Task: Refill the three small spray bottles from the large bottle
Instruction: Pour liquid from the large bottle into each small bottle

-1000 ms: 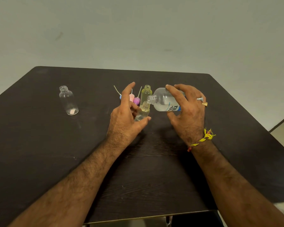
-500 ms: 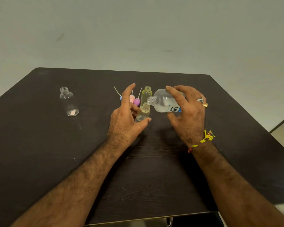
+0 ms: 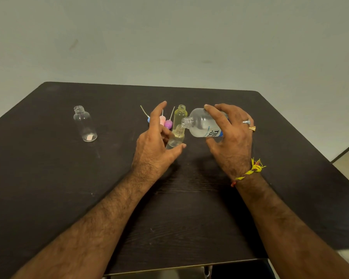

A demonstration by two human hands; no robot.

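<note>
The dark table [image 3: 48, 188] carries everything, and near its middle the large bottle [image 3: 201, 123] lies almost level in the right hand [image 3: 232, 141], its long axis running right to left with the open neck dipped a little at the left end. The fingers [image 3: 216, 113] of that hand are clamped over the bottle's top, thumb underneath by the label. That neck sits just above and touching, or nearly touching, the mouth of a small bottle [image 3: 175, 137], which stands a little tilted in the left hand [image 3: 153, 150]; its thumb and fingers are closed on the lower body, index finger raised clear. So the pour runs leftward and down, mouth to mouth, and I judge that alignment to be what the next moment depends on. Just behind stands a yellowish small bottle [image 3: 179, 115], open and apparently filled. Well off to the left, nearer the left hand, an empty clear bottle [image 3: 85, 123] waits upright. Three spray caps [image 3: 165, 121] with thin tubes lie behind the left hand. Against the earlier frames, hands and bottles are where they were; the pour simply continues.
</note>
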